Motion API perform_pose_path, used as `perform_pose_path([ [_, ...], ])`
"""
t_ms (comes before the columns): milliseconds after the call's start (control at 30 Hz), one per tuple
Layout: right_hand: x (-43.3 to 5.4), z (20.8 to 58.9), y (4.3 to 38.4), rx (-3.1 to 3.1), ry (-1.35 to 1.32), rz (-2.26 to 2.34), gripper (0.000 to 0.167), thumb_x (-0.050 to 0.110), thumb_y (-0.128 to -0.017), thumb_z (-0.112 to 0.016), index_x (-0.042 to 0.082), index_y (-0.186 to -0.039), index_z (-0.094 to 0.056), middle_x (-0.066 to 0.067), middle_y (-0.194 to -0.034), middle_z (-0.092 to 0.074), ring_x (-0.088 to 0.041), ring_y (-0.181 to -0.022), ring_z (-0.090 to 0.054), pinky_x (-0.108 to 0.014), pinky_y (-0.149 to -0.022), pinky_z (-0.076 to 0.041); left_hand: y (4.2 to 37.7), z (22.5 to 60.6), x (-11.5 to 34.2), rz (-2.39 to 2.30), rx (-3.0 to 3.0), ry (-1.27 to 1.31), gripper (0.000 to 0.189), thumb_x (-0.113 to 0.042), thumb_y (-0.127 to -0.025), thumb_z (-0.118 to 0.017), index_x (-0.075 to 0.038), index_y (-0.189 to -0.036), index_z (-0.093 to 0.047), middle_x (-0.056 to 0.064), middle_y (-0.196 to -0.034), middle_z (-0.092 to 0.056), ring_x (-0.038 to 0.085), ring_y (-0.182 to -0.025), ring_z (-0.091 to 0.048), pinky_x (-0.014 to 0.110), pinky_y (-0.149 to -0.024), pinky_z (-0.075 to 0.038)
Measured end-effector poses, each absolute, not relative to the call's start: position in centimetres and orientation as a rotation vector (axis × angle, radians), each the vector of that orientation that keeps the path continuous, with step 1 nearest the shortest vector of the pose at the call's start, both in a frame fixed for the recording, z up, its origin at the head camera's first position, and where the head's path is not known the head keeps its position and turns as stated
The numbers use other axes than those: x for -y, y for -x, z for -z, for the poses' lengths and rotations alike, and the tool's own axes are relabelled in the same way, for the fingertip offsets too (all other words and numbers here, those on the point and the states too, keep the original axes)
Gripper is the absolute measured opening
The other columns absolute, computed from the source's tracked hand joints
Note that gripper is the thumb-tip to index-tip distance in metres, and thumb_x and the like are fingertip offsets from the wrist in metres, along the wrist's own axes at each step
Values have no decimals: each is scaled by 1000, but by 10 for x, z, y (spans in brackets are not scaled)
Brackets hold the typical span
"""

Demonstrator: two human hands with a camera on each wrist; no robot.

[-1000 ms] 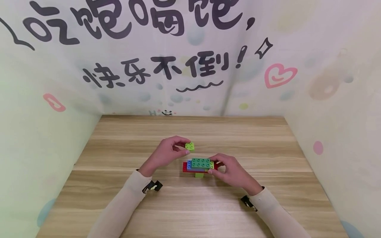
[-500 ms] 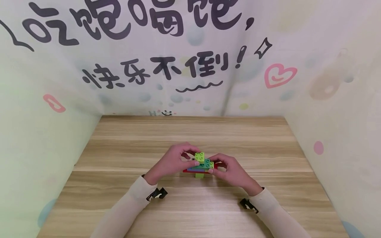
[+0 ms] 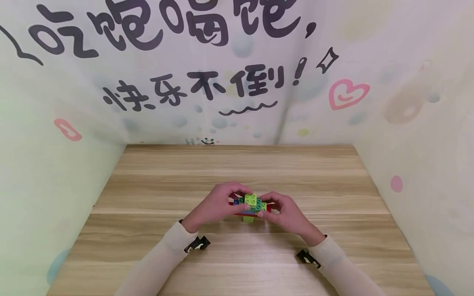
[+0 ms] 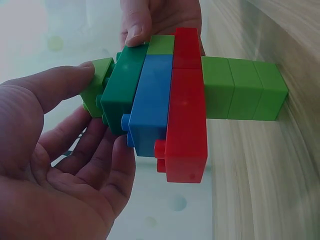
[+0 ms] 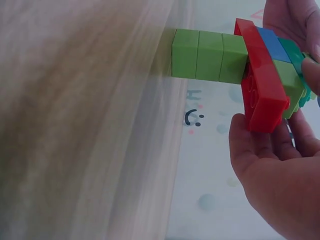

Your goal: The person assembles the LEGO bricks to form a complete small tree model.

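Observation:
My left hand (image 3: 222,201) pinches a lime-green two-by-two brick (image 3: 250,199) between thumb and fingers, on top of a brick structure. In the left wrist view the small brick (image 4: 98,82) sits slightly tilted against the studs of a dark green brick (image 4: 122,82). Beneath come a blue brick (image 4: 151,102) beside a lime one (image 4: 161,45), then red bricks (image 4: 187,125), then a column of lime bricks (image 4: 245,89) standing on the table. My right hand (image 3: 286,210) grips the structure's right end, its thumb in front and fingers behind.
The structure stands on a wood-grain table (image 3: 237,263). A printed cloth wall (image 3: 207,119) rises behind the table, with side walls left and right. Each sleeved wrist carries a small black camera mount (image 3: 197,244).
My left hand has carried the lime-green brick from behind the structure toward the right and down onto the dark green brick. My right hand has stayed almost still on the structure.

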State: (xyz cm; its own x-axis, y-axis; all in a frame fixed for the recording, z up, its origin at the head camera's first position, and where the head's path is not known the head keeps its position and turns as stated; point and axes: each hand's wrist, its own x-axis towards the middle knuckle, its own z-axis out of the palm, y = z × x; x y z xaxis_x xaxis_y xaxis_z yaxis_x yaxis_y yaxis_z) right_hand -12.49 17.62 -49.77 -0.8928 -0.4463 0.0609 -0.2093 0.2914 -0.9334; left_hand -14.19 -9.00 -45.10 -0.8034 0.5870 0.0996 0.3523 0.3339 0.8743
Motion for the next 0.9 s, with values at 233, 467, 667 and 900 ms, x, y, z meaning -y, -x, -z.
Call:
perform_pose_path([
  [233, -175, 497, 125, -2358, 593, 1637, 31, 22, -94, -83, 16, -122, -72, -3, -123, -74, -20, -106, -69, -36, -95, -60, 142, 449, 90, -1455, -2390, -851, 36, -22, -92, -85, -21, -127, -76, -6, -124, -73, 14, -104, -67, 45, -90, -62],
  [467, -177, 501, 125, -2366, 608, 1634, 29, 19, -93, -83, 15, -120, -73, -3, -120, -75, -17, -103, -70, -32, -94, -60, 143, 450, 85, -1459, -2381, -852, 33, -17, -89, -86, -22, -120, -78, -6, -119, -75, 14, -99, -66, 34, -83, -62],
  [667, -177, 501, 125, -2374, 620, 1613, 28, 21, -93, -84, 17, -119, -74, -2, -119, -75, -17, -103, -69, -33, -94, -60, 142, 454, 85, -1468, -2393, -820, 35, -14, -86, -87, -22, -119, -79, -6, -119, -75, 13, -102, -68, 29, -81, -63],
  [900, -178, 502, 125, -2386, 616, 1602, 28, 22, -94, -83, 17, -119, -73, -1, -119, -74, -18, -102, -69, -35, -93, -61, 142, 459, 86, -1477, -2388, -802, 34, -20, -88, -87, -24, -121, -79, -10, -119, -76, 12, -101, -68, 29, -82, -63],
])
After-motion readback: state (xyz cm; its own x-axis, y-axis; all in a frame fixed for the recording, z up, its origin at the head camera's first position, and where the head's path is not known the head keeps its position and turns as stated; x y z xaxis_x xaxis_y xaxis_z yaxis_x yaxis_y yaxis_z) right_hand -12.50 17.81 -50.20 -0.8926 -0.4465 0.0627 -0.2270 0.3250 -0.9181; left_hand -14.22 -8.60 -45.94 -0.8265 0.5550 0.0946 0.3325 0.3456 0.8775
